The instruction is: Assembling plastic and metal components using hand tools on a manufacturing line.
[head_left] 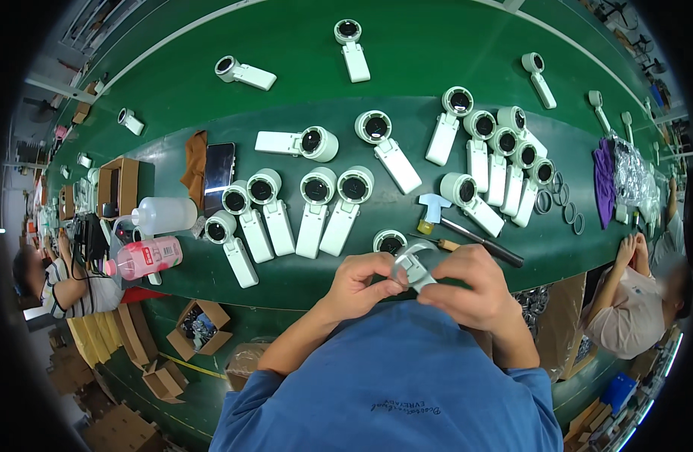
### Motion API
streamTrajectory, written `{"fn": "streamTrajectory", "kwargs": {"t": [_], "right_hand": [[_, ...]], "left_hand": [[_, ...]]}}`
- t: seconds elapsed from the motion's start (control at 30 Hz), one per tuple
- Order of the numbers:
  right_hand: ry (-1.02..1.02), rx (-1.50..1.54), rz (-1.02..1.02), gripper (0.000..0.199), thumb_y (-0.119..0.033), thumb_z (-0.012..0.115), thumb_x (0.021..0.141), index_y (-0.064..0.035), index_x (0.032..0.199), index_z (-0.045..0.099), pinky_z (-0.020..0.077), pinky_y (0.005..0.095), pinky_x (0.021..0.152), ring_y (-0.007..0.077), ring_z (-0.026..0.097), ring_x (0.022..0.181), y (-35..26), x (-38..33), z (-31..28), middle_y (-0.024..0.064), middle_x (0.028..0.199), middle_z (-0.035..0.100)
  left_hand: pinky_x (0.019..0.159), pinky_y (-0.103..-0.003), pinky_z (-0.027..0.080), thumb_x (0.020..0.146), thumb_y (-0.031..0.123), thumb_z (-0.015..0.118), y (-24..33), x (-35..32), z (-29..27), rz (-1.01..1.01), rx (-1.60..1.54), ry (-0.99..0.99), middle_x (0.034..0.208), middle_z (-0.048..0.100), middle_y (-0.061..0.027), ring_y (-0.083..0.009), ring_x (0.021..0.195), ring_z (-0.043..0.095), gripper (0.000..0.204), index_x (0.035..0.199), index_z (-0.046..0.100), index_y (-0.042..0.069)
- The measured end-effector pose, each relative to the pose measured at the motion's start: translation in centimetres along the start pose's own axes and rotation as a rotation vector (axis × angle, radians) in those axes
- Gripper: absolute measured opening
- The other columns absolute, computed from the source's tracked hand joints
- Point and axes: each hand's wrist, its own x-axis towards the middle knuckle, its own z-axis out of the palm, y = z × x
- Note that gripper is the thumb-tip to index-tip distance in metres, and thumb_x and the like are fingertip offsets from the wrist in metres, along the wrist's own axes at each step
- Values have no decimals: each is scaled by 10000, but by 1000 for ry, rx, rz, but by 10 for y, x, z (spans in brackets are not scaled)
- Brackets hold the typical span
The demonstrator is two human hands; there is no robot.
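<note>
In front of my chest both hands hold a white handheld fan [414,273], its round head up and its handle mostly hidden. My left hand [361,285] pinches it at the left side, thumb and fingers closed. The fingers of my right hand [473,286] curl round the other side. Just beyond them lies another fan head [390,241] with a dark face. A hammer [482,242] with a pale blue head and dark handle rests to the right, beside a small tool with a wooden handle [446,244]. Several grey rings [561,194] lie farther right.
Several white fans [316,203] cover the green bench [406,83]. At left stand a phone [219,175], a brown cloth [195,169], a white squeeze bottle [166,215], a pink bottle [147,258] and a cardboard box [124,184]. A purple cloth [604,181] lies right. People sit at both sides.
</note>
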Motion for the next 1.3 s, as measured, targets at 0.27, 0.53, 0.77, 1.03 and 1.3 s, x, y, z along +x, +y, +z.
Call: {"fn": "streamTrajectory", "kwargs": {"t": [0.27, 0.53, 0.77, 1.03, 1.3], "right_hand": [[-20, 1015, 790, 175, -104, 696, 951, 28, 1060, 729, 526, 293, 767, 140, 650, 833, 37, -9, 37, 81, 922, 727], [-196, 812, 742, 165, -88, 694, 953, 38, 1050, 735, 529, 284, 691, 122, 667, 752, 49, -15, 63, 75, 836, 737], [-255, 707, 734, 153, -91, 701, 943, 17, 1044, 741, 522, 285, 680, 141, 676, 738, 45, -9, 64, 93, 835, 742], [-219, 604, 606, 159, -122, 718, 932, -6, 1040, 734, 502, 319, 608, 221, 652, 663, 46, -8, 67, 120, 836, 716], [-244, 590, 620, 151, -120, 722, 919, -20, 1030, 735, 508, 347, 612, 260, 652, 682, 44, -3, 65, 125, 844, 714]], "left_hand": [[728, -291, 524, 890, 78, 766, -35, -11, -28, 53, 229, 12, 1026, 703, -99, -166, 794, 651, 195, 1052, 684, 8], [712, -312, 519, 770, 128, 862, -27, -12, -30, -231, 683, 109, 1407, 547, -127, -184, 726, 572, 878, 1513, 397, 85], [743, -310, 526, 787, 110, 849, -42, -11, -37, -222, 658, 65, 1476, 518, -102, -186, 788, 588, 944, 1560, 309, 72], [767, -310, 527, 800, 103, 839, -47, -12, -37, -195, 655, 65, 1471, 523, -89, -187, 816, 589, 937, 1562, 296, 70], [781, -321, 537, 804, 92, 833, -51, -16, -36, -174, 662, 69, 1469, 522, -99, -192, 820, 597, 962, 1569, 251, 42]]}}
